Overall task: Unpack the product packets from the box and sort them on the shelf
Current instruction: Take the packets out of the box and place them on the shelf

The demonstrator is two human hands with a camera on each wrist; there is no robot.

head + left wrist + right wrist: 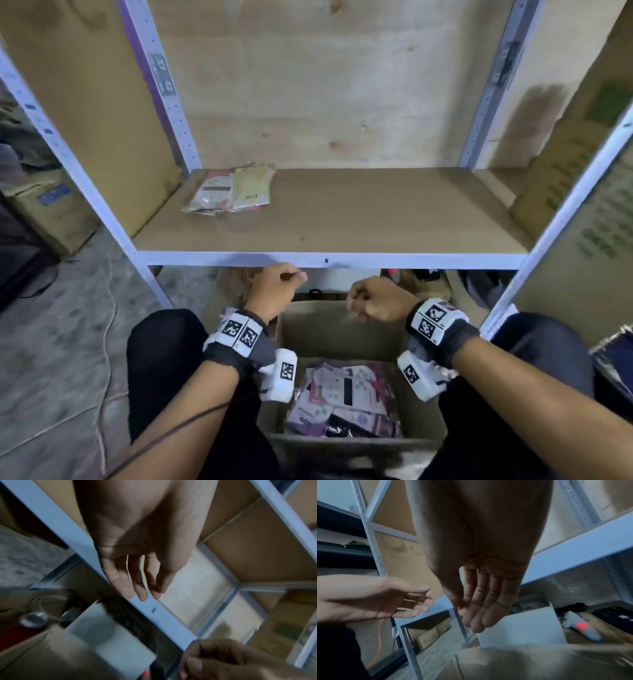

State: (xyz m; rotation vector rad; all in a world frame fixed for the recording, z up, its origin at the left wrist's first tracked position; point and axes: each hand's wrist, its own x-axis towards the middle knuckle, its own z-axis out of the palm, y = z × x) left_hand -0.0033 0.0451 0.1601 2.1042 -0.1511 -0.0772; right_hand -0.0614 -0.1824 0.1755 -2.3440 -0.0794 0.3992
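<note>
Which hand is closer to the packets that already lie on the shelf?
Left. The left hand is just below the shelf edge, almost under the packets on the shelf; the right hand is farther right, above the box.

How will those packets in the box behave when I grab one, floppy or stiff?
Probably floppy: the packets in the box look thin, flat and lie overlapping. Their glossy wrap suggests they may slide off each other. Likely light, since the packets on the shelf lie flat.
</note>
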